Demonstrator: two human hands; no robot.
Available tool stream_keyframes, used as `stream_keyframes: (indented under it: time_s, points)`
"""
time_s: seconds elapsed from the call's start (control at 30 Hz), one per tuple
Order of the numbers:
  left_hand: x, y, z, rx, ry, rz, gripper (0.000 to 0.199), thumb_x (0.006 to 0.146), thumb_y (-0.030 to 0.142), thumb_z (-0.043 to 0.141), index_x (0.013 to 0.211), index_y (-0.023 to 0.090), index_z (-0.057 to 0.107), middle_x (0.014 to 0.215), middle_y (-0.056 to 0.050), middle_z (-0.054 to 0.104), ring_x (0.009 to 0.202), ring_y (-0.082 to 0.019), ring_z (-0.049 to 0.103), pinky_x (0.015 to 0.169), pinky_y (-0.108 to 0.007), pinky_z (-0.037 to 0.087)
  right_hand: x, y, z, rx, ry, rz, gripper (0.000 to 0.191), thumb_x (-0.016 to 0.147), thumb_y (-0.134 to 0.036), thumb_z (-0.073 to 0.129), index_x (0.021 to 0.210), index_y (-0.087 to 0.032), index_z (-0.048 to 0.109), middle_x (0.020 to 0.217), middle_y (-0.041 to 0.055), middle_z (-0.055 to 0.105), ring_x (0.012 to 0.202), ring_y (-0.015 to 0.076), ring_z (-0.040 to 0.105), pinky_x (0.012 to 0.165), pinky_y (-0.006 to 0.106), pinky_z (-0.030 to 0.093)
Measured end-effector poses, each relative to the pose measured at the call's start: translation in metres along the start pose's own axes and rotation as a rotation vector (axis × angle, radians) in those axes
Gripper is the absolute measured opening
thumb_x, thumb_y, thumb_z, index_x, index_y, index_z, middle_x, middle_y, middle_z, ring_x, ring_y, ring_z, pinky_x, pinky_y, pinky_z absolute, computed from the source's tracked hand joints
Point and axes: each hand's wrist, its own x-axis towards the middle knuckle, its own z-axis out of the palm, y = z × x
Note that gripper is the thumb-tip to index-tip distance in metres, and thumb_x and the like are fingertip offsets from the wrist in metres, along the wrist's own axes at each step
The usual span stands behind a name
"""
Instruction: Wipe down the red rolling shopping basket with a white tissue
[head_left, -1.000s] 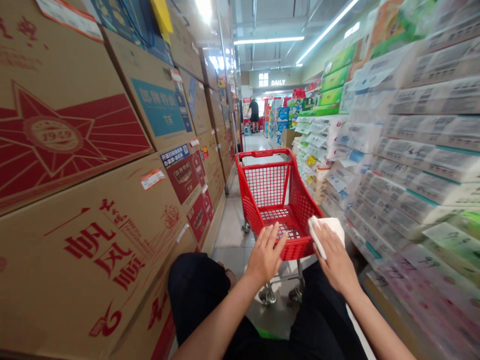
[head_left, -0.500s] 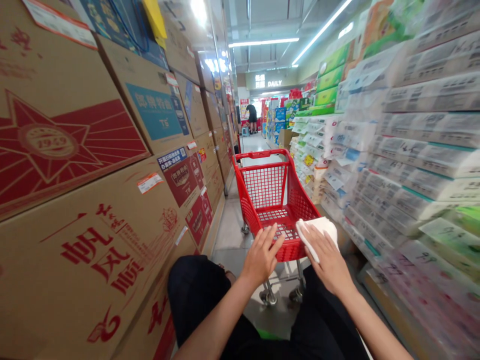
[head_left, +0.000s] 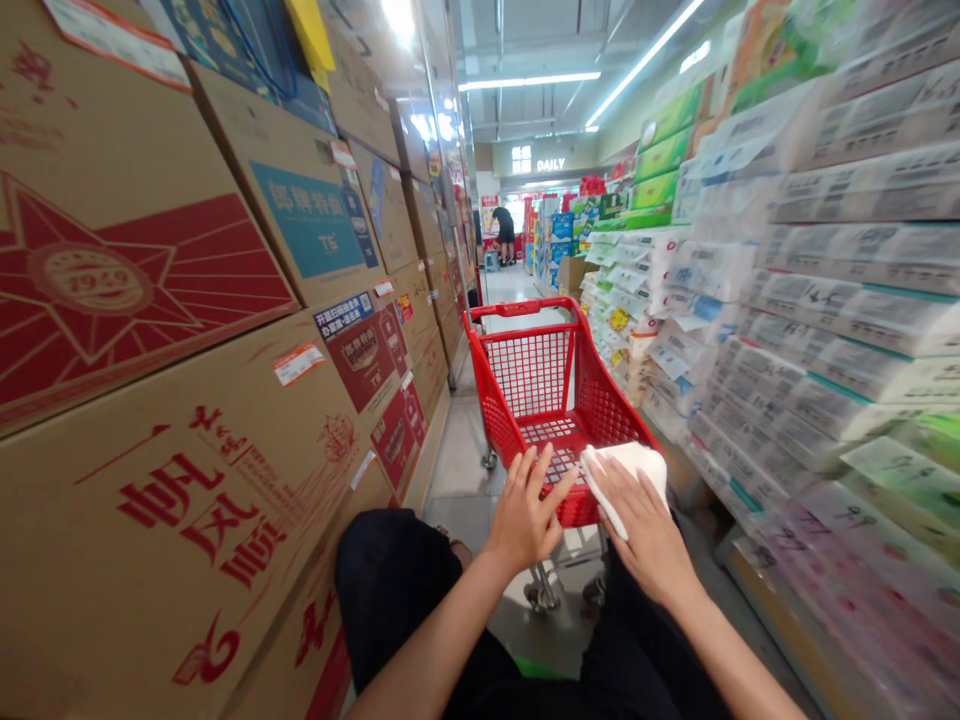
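White cloth [head_left: 649, 462] is held under flattened right hand [head_left: 643, 532], seemingly for broad contact; left hand [head_left: 523, 518] is splayed, empty, by red cart [head_left: 606, 400].

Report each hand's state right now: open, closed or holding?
Left hand: open, empty, at the near end of the red cart.
Right hand: holding a white cloth.

A folded white cloth [head_left: 646, 464] — at the near right corner of an upright, red, lattice-sided shopping cart [head_left: 570, 425].
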Motion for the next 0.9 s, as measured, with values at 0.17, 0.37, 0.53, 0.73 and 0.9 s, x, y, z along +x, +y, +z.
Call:
stream_keyframes:
  time_s: [0.17,0.37,0.53,0.73,0.9]
  points:
    - [0.001,-0.003,-0.002,-0.034,-0.039,0.009,0.086,0.082,0.015,0.056,0.163,0.015,0.026,0.172,-0.013,0.014,0.158,-0.032,0.02,0.126,-0.054,0.026,-0.004,0.03,-0.006,-0.035,0.061,0.179,0.064,0.107,-0.031,0.032,0.166,-0.029,0.007,0.169,0.0036,0.03,0.156,0.0255,0.025,0.126,0.056,0.024]
    - [0.002,0.008,0.003,-0.04,-0.059,-0.003,0.091,0.08,0.016,0.058,0.164,0.019,0.023,0.173,-0.012,0.007,0.159,-0.035,0.013,0.125,-0.059,0.022,-0.002,-0.007,0.003,0.008,0.045,0.119,0.068,0.106,-0.033,0.036,0.167,-0.027,0.004,0.17,0.0054,0.025,0.157,0.0269,0.021,0.127,0.055,0.026]
    - [0.001,0.004,0.0,-0.025,-0.036,-0.01,0.092,0.079,0.016,0.061,0.164,0.026,0.026,0.174,-0.01,0.004,0.159,-0.039,0.008,0.123,-0.065,0.021,-0.004,-0.005,0.002,0.027,-0.007,0.021,0.067,0.105,-0.03,0.036,0.166,-0.029,0.007,0.17,0.0029,0.025,0.158,0.0264,0.02,0.126,0.054,0.028]
    - [0.007,0.0,-0.007,-0.031,-0.059,0.022,0.091,0.079,0.018,0.058,0.164,0.026,0.026,0.173,-0.006,0.014,0.158,-0.034,0.017,0.126,-0.058,0.022,-0.004,0.037,-0.001,-0.017,0.077,0.17,0.066,0.107,-0.032,0.034,0.166,-0.028,0.005,0.171,0.0036,0.024,0.158,0.0278,0.017,0.126,0.057,0.026]
    - [0.011,0.003,0.002,-0.023,-0.047,0.023,0.091,0.079,0.02,0.056,0.164,0.015,0.023,0.172,-0.009,0.019,0.159,-0.032,0.016,0.129,-0.055,0.018,-0.001,-0.001,0.003,0.021,0.032,0.12,0.067,0.107,-0.033,0.036,0.166,-0.028,0.006,0.17,0.0032,0.025,0.158,0.0265,0.018,0.127,0.055,0.026]
